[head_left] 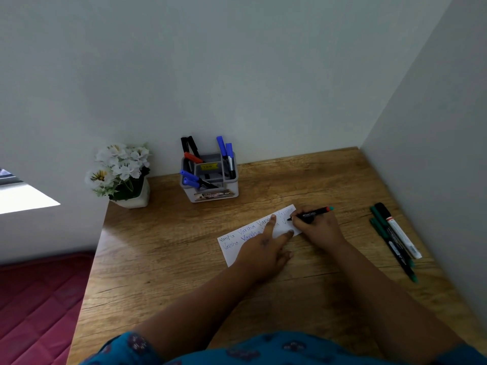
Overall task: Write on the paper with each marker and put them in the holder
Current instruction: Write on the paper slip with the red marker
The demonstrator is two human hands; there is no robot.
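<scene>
**Writing a word on a paper slip at a wooden desk**

While the left hand (266, 242) presses flat, fingers straight, on a white paper (259, 234) strip, the right hand (317, 226) pinches a black marker (312, 213), its tip touching the paper's right end. Several handwritten words already fill the strip. Behind it stands a grey holder (210, 177) with black, red and blue markers inside. Three more markers (395, 239) lie on the desk (171, 259) to the right, well apart from the holder. With little blank space left, the tip may run off onto the wood, and the strip could slide if the left hand lifts.
</scene>
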